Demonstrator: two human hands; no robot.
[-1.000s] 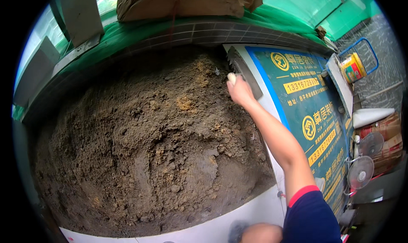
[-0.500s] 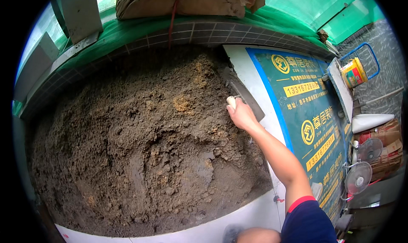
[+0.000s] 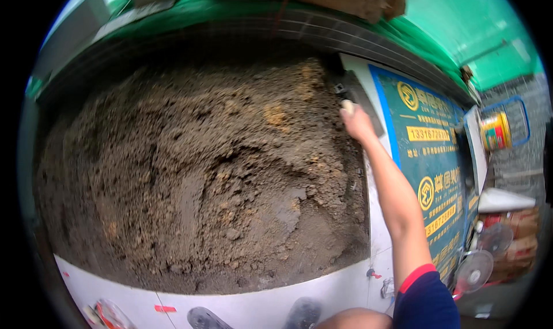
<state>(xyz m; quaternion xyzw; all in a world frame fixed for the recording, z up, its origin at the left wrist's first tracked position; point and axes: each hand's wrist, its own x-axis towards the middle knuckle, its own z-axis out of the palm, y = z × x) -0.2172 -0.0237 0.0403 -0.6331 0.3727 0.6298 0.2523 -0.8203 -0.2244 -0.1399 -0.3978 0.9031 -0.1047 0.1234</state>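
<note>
My right hand [image 3: 358, 123] is closed around the pale handle of a plastering trowel [image 3: 365, 99] at the far right corner of the mortar bed. The trowel has a long, flat grey blade, which lies along the border between the mortar and the white tile. Rough, crumbly brown-grey mortar [image 3: 230, 173] spreads over most of the floor to the left of this hand, with a smoother grey patch near its middle. My right arm reaches forward from the lower right in a navy sleeve with a red trim. My left hand is out of view.
White floor tiles [image 3: 259, 303] border the mortar on the near side, where my shoes [image 3: 302, 313] stand. Green printed sheeting [image 3: 429, 150] covers the floor at right. Beyond lie a yellow bucket [image 3: 495, 131], a fan [image 3: 474, 271] and cardboard [image 3: 521, 237]. Green netting [image 3: 443, 24] hangs behind.
The view has shifted, so more of the near tiles and both shoes show. My right hand and the trowel have slid slightly farther away along the mortar's right border.
</note>
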